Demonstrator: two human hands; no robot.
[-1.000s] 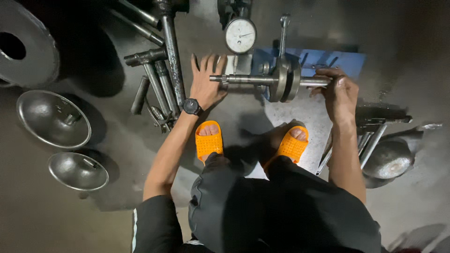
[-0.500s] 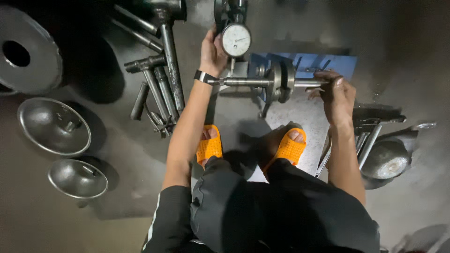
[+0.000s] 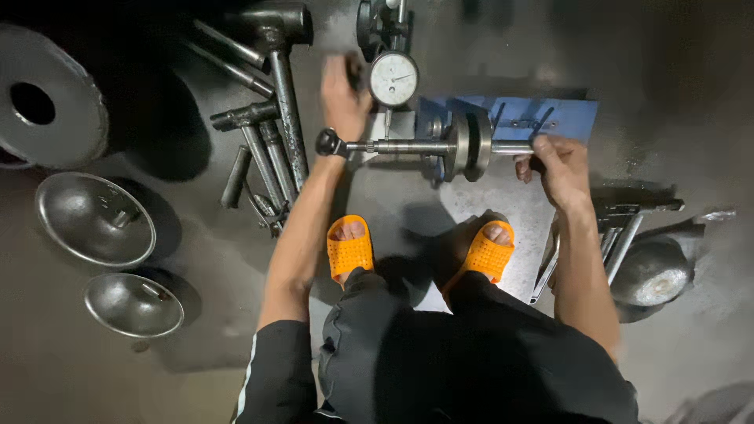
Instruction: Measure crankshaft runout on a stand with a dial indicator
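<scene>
A steel shaft with a thick round web lies across a blue stand on the floor. My right hand grips the shaft's right end. My left hand reaches up beside a white-faced dial gauge and touches its left side; it is blurred, so its grip is unclear. A dark watch sits on my left wrist. My feet in orange slippers rest just below the shaft.
Long hammers and steel bars lie at the left of the stand. Two metal bowl-shaped covers and a large disc with a hole sit at far left. More metal tools and a rounded part lie at right.
My left hand left the floor by the shaft and rose to the dial gauge. The view shifted a little, so the gauge and shaft sit lower. My right hand kept hold of the shaft.
</scene>
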